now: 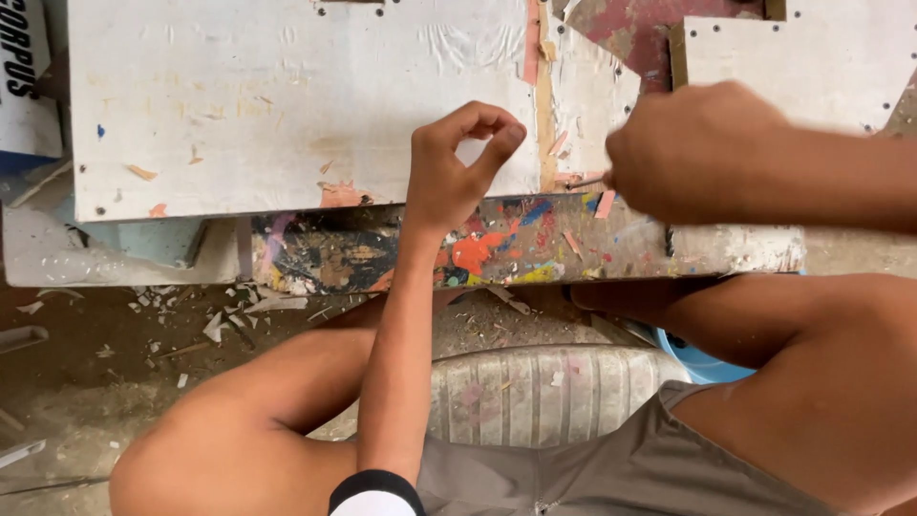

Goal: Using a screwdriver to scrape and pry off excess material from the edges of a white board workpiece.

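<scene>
White, scuffed laminate board (287, 105) with small screw holes fills the top of the head view; we see pale pink chips scattered on it. Our left hand (457, 167) rests at its near edge, thumb and forefinger curled into a ring, tips touching, pinching nothing we can make out. Our right hand (693, 153) is blurred, fist closed near a thin pink strip (604, 204); grip unclear. Below, a paint-splattered bench edge (497, 250).
</scene>
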